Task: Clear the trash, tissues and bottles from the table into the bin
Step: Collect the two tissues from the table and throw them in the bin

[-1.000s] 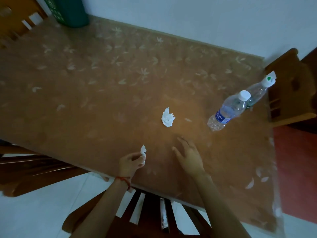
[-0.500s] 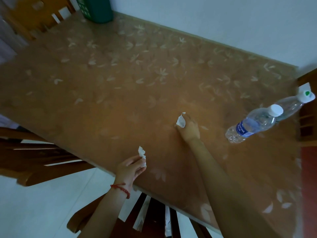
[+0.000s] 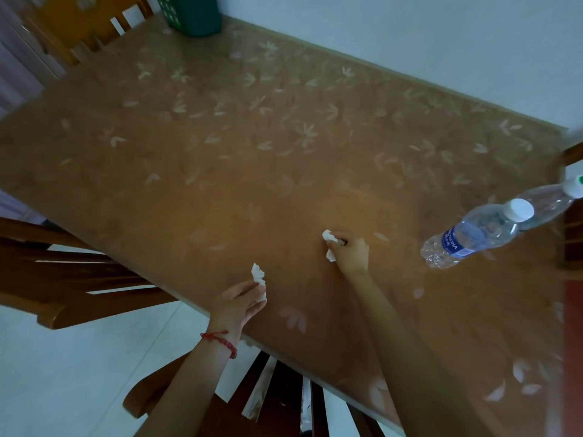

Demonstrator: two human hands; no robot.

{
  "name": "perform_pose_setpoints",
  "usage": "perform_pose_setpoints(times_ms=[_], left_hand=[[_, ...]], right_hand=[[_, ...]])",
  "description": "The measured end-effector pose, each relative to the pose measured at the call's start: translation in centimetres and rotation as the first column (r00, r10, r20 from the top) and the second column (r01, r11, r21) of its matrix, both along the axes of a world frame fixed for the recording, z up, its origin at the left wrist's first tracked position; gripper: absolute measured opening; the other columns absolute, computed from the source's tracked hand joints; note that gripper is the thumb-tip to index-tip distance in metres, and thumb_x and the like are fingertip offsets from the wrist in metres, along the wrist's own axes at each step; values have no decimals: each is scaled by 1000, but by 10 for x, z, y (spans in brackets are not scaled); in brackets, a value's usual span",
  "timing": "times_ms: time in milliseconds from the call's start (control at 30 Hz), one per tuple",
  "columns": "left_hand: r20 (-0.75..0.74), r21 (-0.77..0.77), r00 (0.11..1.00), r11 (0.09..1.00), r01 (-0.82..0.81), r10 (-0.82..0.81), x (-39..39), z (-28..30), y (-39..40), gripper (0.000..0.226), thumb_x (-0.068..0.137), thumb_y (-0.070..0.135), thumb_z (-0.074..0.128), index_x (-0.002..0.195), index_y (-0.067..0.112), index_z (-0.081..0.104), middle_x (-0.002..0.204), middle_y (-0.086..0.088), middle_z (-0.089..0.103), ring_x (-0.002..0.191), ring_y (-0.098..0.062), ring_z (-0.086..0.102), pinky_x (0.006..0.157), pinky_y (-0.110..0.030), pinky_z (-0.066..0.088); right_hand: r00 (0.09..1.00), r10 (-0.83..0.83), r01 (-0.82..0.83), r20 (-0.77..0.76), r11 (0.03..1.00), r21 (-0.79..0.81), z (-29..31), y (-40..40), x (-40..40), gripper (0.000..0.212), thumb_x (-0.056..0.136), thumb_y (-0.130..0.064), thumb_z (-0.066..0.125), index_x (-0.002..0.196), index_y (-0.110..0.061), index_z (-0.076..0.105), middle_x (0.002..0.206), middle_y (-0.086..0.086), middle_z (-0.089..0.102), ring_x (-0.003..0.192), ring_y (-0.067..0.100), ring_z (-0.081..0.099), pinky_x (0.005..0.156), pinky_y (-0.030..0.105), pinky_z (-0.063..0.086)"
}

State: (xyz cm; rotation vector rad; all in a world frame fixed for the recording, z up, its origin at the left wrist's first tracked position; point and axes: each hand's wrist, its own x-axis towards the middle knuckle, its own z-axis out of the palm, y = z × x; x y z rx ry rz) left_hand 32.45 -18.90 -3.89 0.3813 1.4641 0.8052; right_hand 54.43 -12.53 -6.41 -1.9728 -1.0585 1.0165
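This is looking like a dining room in a home. A big table (image 3: 220,190) with a brown leaf-pattern cover is standing against a plain pale wall (image 3: 410,33), and wooden chairs (image 3: 79,272) with slatted backs are sitting around it. A pale tiled floor (image 3: 63,373) is showing below, and a green bin (image 3: 192,14) is standing at the far corner

Two crumpled white tissues (image 3: 329,244) (image 3: 259,280) — two capped clear bottles (image 3: 473,236) (image 3: 549,200) at the table's right edge
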Motion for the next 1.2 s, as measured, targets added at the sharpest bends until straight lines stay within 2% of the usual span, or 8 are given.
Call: perform_pose_setpoints(times_ms=[67,167,300,400,533,667,867,1200], left_hand=[[44,17,999,1000,-20,19,-1,2,-2,19,81,-6,59,99,-2,61,86,-6,63,76,-15,60,54,-17,56],[24,74,997,994,-75,74,-5,4,-6,12,77,-2,66,87,5,69,82,-6,68,74,-14,64,54,-16,54],[60,107,992,988,-115,109,-9,9,-13,11,76,0,68,79,10,71,83,-4,70,70,-10,68,56,-17,55],[60,127,987,979,-156,150,-13,16,-18,10,76,2,68,80,11,70,86,-4,70,73,-9,68,57,-17,55],[62,149,969,958,-245,238,-20,27,-25,12,75,0,69,77,12,69,88,-4,69,83,-13,65,56,-16,55],[58,173,938,922,-347,342,-33,39,-36,12,75,-2,68,79,10,67,88,-6,67,84,-15,64,54,-15,55],[23,231,900,874,-429,436,-66,57,-60,12,76,1,68,80,13,67,86,-3,67,80,-13,64,55,-15,56],[75,320,806,751,-577,587,-149,81,-119,12,76,-1,66,78,10,67,84,-6,67,71,-17,66,53,-16,56]], right_hand=[[983,-75,75,-168,997,-9,8,-13,-7,23,81,-20,63,67,-3,67,46,-5,59,48,3,53,57,10,41],[877,-174,163,-447,985,-63,18,-29,-20,9,80,-9,66,82,-1,70,63,3,63,59,11,57,62,20,46],[746,-214,204,-631,975,-89,33,-49,-30,7,80,-3,66,82,-8,71,63,-2,69,54,8,60,52,17,50],[790,-158,159,-592,986,-50,42,-57,-36,12,79,-7,68,75,-17,74,62,-6,69,55,6,60,54,16,49],[813,-85,98,-576,995,-9,54,-63,-42,10,79,-9,69,86,-14,73,63,-7,69,55,5,60,55,18,48],[818,-38,59,-574,998,17,65,-69,-53,20,79,-9,69,68,-25,74,61,-7,69,55,5,61,54,16,50],[805,70,-59,-589,998,37,81,-84,-87,9,78,-11,70,85,-17,73,70,-5,72,63,6,67,56,17,52],[791,273,-276,-548,958,79,105,-109,-186,9,80,-16,69,87,-19,74,69,-4,73,66,9,68,61,20,55]])
